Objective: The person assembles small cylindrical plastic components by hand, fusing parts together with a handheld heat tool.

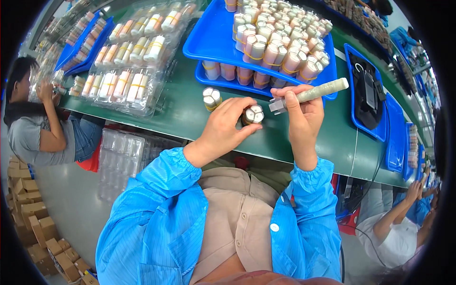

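My left hand [223, 126] is closed around a short bundle of tubes [253, 115], held upright over the green table with its white ends facing up. In my right hand [304, 111] is a stick-shaped hand tool with a pale green handle [325, 90] and a grey, squared head [278, 106]. The head points left toward the bundle, a small gap apart from it. Just left of my left fingers, a second tube bundle [212, 97] stands on the table with a yellow band around it.
Ahead, stacked blue trays [204, 45] carry many banded tube bundles [280, 52]. Clear plastic trays [152, 102] of bundles lie to the left. On the right, a blue tray [354, 90] contains a black device [369, 90] with a cable. Co-workers sit at both sides.
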Motion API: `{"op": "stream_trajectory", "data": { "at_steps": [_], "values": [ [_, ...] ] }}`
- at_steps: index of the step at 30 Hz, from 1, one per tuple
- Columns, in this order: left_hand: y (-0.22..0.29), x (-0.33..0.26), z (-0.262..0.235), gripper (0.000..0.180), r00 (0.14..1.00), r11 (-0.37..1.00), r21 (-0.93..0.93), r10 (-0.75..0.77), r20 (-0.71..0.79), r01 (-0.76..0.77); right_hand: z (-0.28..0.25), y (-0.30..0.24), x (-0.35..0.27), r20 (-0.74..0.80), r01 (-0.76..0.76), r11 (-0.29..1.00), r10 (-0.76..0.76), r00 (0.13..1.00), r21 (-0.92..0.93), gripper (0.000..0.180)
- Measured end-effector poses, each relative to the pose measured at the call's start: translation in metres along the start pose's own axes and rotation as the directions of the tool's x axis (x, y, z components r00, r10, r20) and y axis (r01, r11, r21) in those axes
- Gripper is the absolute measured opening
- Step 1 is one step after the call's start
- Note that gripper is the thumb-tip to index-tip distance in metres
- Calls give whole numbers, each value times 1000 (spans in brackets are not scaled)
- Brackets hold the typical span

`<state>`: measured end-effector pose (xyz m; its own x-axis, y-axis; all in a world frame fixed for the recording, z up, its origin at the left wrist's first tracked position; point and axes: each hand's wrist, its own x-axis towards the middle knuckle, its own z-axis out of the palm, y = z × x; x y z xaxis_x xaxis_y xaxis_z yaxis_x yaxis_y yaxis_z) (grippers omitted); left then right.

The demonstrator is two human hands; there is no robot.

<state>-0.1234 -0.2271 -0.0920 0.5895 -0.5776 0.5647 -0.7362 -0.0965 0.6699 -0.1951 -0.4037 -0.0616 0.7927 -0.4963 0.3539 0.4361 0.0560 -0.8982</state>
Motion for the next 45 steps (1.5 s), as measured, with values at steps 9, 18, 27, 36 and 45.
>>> {"op": "stream_trajectory", "data": {
  "at_steps": [9, 18, 27, 36, 45],
  "values": [
    [4, 2, 6, 53, 996, 995, -44, -90, 20, 91, 10, -2, -17, 96, 243, 859, -224, 970, -450, 16],
    [2, 1, 8, 50, 999, 999, -20, -43, -21, 43, 17, -10, -24, 216, 257, 680, -146, 965, -686, 16],
    [7, 2, -4, 53, 995, 995, -103, 1, 101, 10, 1, -26, 0, 129, 75, 930, -30, 991, -360, 9],
    [1, 1, 3, 52, 997, 997, -54, -47, 67, 51, -1, -8, 2, 156, -7, 951, 58, 986, -310, 10],
    [2, 3, 1, 48, 997, 1000, -20, -8, 72, 9, 6, 4, -13, 349, 448, 648, -286, 893, -616, 24]
  ]
}}
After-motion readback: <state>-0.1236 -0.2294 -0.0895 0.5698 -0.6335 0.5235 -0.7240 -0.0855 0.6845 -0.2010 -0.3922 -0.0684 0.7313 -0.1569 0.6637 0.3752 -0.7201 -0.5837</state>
